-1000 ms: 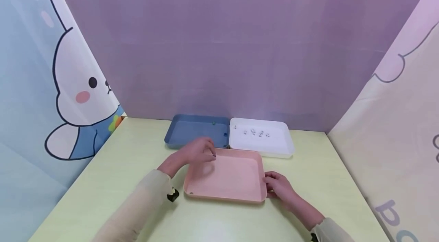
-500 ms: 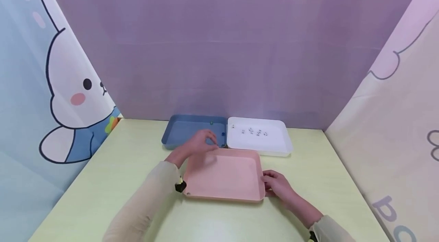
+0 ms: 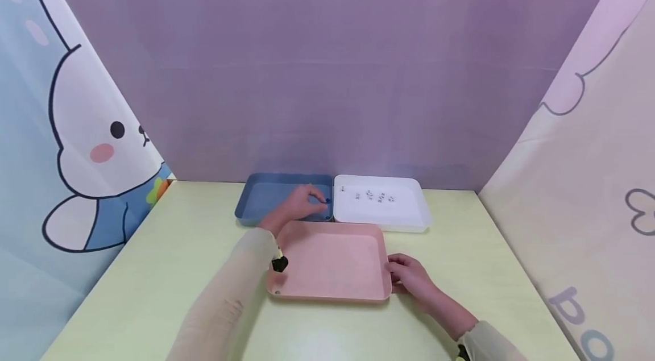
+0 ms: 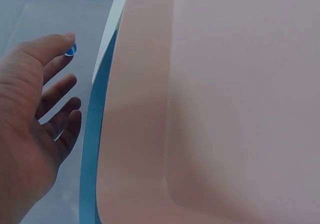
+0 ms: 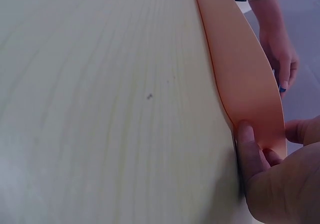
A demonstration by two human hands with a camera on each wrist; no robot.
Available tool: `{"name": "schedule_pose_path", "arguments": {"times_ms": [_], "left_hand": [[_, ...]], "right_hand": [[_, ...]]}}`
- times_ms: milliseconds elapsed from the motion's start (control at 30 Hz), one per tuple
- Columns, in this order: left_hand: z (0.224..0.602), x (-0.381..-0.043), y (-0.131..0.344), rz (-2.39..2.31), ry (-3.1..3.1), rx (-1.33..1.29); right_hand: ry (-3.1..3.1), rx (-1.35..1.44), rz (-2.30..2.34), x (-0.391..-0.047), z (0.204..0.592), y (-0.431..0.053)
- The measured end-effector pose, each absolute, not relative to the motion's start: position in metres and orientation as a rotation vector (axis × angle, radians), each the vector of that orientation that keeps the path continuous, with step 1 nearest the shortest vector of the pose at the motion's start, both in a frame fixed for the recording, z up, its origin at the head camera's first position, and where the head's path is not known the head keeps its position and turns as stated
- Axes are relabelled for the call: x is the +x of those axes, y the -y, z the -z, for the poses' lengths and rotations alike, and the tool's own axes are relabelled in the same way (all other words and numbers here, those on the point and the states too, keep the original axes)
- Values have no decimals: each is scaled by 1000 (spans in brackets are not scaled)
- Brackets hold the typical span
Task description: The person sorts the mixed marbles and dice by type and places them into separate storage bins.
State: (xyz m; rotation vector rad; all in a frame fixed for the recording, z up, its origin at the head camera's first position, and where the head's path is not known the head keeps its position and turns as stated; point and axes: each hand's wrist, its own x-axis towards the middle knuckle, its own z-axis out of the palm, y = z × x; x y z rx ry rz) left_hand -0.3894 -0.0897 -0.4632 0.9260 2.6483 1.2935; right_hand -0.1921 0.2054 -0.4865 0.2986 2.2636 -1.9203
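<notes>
My left hand (image 3: 302,204) is over the right part of the blue tray (image 3: 248,202), thumb and index finger pinching a small round blue piece (image 4: 71,49). In the left wrist view the other fingers of that hand are loosely bent. A dark blue piece (image 3: 328,200) lies in the blue tray by its right wall, just past the fingertips. My right hand (image 3: 411,277) grips the right wall of the pink tray (image 3: 338,261), thumb at the rim and fingers against the outer side, as the right wrist view shows. One tiny greyish piece (image 3: 278,292) lies in the pink tray's near left corner.
A white tray (image 3: 409,213) stands right of the blue one, with several small dark-marked pieces (image 3: 381,198) in it. Both stand behind the pink tray on the pale wooden table (image 3: 204,236). A purple curtain (image 3: 327,65) closes off the back; printed cloths hang at both sides.
The left hand has moved from over the pink tray, forward across its far rim, to over the blue tray. The right hand keeps its grip on the pink tray; the head view has shifted slightly.
</notes>
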Motion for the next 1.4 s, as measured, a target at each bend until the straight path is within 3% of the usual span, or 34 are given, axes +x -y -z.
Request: {"name": "schedule_pose_path", "arguments": {"times_ms": [967,1400], "left_hand": [[468,-417,71,-1174,-2663,801],[464,-412,74,-1081,-2671,830]], "right_hand": [[-2280,321,1897,-197,495,-208],[-2293,324,1892,-196,492,-208]]}}
